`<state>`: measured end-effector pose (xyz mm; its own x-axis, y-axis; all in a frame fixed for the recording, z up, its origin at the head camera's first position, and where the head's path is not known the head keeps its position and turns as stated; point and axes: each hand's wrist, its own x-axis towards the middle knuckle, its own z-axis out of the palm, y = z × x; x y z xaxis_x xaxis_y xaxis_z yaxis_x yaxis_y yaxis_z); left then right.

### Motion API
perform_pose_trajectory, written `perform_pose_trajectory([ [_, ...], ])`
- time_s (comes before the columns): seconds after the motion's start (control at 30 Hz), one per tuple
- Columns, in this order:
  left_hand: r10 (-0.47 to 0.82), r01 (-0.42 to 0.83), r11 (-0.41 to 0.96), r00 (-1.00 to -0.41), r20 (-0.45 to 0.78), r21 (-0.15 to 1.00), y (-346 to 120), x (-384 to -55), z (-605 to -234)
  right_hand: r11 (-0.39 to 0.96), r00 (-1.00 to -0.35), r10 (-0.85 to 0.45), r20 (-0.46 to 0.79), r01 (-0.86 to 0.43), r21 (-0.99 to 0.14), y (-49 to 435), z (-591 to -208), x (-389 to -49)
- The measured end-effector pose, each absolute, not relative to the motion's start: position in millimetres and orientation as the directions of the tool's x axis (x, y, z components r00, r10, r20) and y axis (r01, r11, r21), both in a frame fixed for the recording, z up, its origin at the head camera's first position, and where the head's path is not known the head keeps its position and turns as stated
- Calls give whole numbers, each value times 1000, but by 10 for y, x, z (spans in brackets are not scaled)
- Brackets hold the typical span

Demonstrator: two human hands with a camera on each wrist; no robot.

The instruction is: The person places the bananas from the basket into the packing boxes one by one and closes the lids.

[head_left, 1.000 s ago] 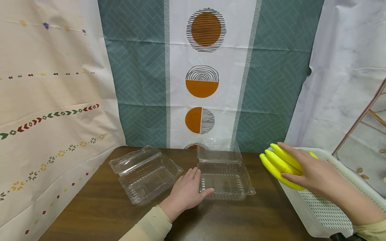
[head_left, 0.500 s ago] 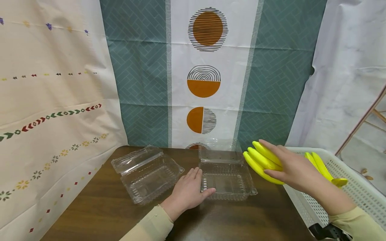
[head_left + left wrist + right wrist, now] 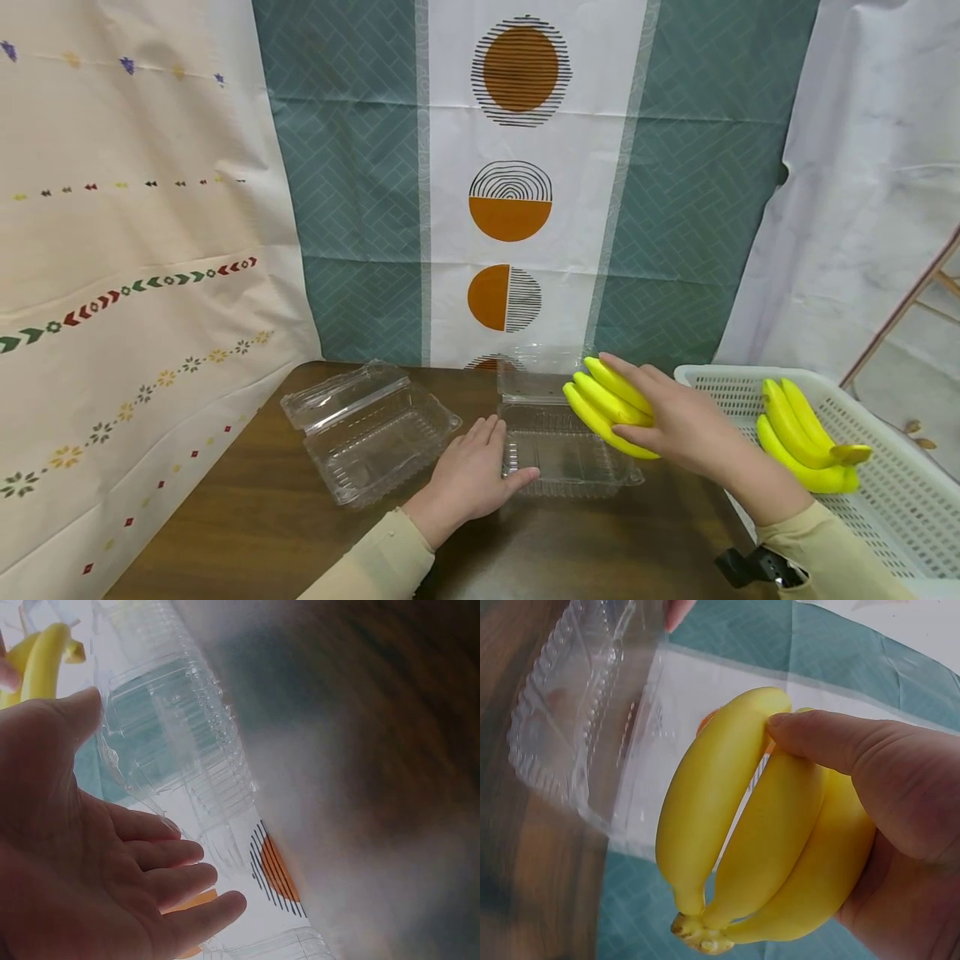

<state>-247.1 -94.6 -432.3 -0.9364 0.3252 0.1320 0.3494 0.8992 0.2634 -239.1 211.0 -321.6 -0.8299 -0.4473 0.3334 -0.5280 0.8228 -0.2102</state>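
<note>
A bunch of yellow bananas [image 3: 603, 404] is gripped by my right hand [image 3: 686, 417], thumb on one side. It hangs above the right part of an open clear plastic clamshell box [image 3: 555, 458], whose lid stands raised at the back. In the right wrist view the bananas [image 3: 757, 832] join at a brown stem end, and the thumb presses on them. My left hand [image 3: 472, 475] rests at the left side of this box, its fingers straight. The left wrist view shows the left palm [image 3: 97, 862] with fingers extended beside the clear box [image 3: 172, 735].
Another open clear clamshell box [image 3: 375, 450] lies to the left on the brown wooden table [image 3: 225, 508]. At the right stands a white perforated basket [image 3: 907, 517] holding more bananas [image 3: 806, 442]. Patterned cloths [image 3: 352, 208] hang behind and at the sides.
My right hand has carried the bananas leftward from over the basket to above the middle box, uncovering the bananas in the basket. The left hand stays at the box's side.
</note>
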Motion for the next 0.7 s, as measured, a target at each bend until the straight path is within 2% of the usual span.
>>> perform_pose_trajectory([
  [0.27, 330, 354, 897, -935, 134, 264, -948, -2476, -4322, 794, -808, -478, 344, -565, -224, 1941, -3305, -2464],
  [0.7, 327, 350, 897, -936, 128, 269, -951, -2458, -4295, 801, -824, -488, 288, -554, -227, 1693, -3489, -2599],
])
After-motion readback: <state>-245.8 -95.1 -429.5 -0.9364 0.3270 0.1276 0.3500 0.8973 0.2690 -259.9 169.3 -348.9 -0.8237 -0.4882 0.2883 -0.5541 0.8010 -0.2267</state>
